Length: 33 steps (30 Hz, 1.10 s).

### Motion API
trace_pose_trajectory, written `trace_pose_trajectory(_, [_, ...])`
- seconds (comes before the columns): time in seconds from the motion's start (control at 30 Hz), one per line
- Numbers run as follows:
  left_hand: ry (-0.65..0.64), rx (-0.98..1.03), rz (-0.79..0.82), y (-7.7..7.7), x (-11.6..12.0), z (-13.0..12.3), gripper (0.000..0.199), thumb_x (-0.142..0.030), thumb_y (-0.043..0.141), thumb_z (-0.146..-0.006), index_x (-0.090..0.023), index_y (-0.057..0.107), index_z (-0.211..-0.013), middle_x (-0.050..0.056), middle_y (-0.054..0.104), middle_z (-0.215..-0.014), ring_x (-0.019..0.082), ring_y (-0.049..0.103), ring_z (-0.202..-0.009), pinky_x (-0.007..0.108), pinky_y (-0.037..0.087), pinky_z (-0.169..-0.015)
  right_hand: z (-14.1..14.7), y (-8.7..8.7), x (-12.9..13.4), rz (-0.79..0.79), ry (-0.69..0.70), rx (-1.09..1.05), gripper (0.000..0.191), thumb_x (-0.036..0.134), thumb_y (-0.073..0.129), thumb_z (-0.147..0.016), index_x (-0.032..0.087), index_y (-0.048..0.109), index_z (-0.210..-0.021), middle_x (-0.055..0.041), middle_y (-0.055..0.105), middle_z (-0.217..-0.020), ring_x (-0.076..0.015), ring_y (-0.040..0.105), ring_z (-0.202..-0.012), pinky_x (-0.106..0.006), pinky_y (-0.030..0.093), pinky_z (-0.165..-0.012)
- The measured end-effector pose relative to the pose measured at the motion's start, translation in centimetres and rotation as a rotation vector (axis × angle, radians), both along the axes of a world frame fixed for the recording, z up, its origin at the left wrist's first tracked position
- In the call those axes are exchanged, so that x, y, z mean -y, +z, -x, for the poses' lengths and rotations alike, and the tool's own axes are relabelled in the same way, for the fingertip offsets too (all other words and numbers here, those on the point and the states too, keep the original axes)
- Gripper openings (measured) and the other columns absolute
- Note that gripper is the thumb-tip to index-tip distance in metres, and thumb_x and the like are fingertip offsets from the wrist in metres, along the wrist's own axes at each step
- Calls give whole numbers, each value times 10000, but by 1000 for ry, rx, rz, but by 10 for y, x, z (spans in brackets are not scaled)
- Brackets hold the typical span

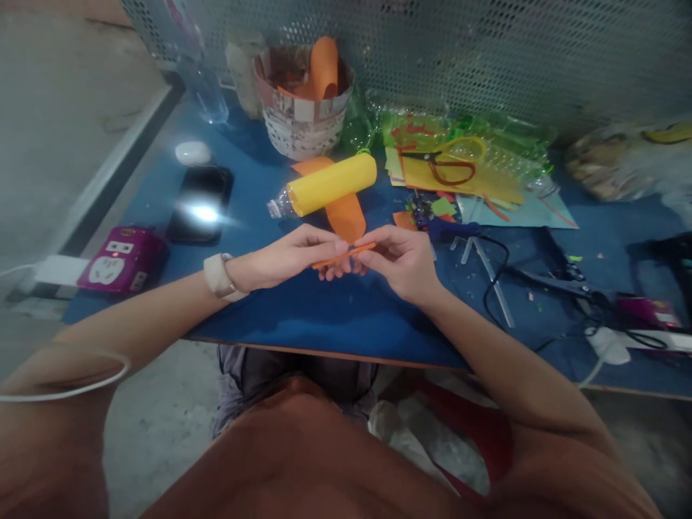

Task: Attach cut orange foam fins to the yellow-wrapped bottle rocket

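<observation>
Both hands meet over the blue table, pinching a narrow orange paper strip [346,255] between thumbs and fingers. My left hand [308,256] grips its left part, and my right hand [403,261] grips the right part. Just beyond them lies a plastic bottle wrapped in yellow paper [332,185], its clear neck pointing left. Under the bottle is a larger piece of orange paper [346,218]. A pair of scissors [443,167] with orange and yellow handles rests on stacked coloured paper [476,180] to the right.
A woven basket [303,122] holding orange paper stands at the back. A phone [201,205] and a purple socket adapter [124,258] are on the left. Clear sticks [493,281], black cables and green plastic bottles [486,137] lie rightward. The table's front edge [324,352] is near my body.
</observation>
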<state>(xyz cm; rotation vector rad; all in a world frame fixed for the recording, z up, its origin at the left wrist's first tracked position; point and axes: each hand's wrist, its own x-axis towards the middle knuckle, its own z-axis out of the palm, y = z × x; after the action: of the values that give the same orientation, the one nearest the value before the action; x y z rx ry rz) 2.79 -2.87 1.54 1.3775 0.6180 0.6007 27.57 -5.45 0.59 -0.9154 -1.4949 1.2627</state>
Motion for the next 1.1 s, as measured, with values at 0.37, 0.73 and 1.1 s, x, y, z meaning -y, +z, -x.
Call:
trace_pose_trajectory(0.37, [9, -81, -166, 0, -7, 5, 543, -744, 874, -1016, -211, 908, -913, 71, 829, -843, 139, 699, -701, 249, 615, -684, 1, -2, -3, -35, -79, -13, 418, 610, 1064, -840, 255, 875, -953, 14, 809, -735, -165, 770, -575, -314, 683, -565])
trace_pose_trajectory(0.73, [211, -202, -793, -7, -3, 0, 455, -486, 706, -1174, -180, 767, -843, 41, 738, -790, 140, 626, -705, 280, 485, -700, 16, -3, 6, 115, -83, -49, 582, 667, 1114, -711, 226, 856, -989, -4, 829, -780, -167, 764, -616, -313, 690, -588])
trace_pose_trajectory(1.1, [217, -254, -863, -7, 1, -2, 303, -334, 692, -1170, -172, 805, -941, 47, 776, -847, 149, 658, -737, 275, 491, -718, 10, -7, 6, 49, -156, 66, 498, 715, 996, -876, 235, 885, -949, -7, 780, -752, -156, 709, -630, -289, 588, -553])
